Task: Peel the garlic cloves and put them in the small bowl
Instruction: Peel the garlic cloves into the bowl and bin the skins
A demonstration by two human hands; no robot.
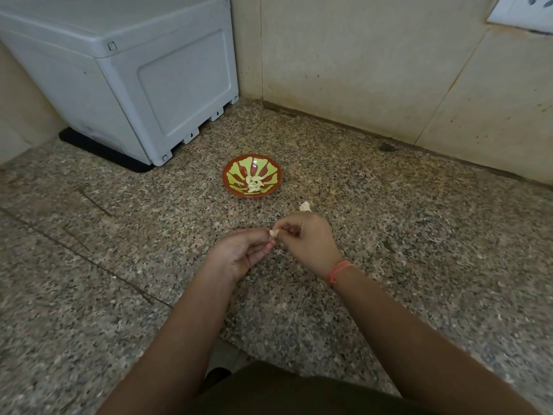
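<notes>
A small garlic clove (273, 233) sits between my two hands above the speckled granite counter. My left hand (239, 253) pinches it with thumb and fingertips from the left. My right hand (305, 241), with an orange thread on the wrist, pinches it from the right, fingers curled. Beyond the hands stands the small red bowl (270, 167) with a green leaf pattern, holding several peeled white cloves (254, 184). A piece of garlic or its papery skin (305, 206) lies on the counter just behind my right hand.
A large grey plastic appliance (119, 70) on a black base stands at the back left. Beige tiled walls (374, 61) meet in the corner behind the bowl. A white socket plate (523, 10) is at the top right. The counter's front edge (254, 351) runs below my forearms.
</notes>
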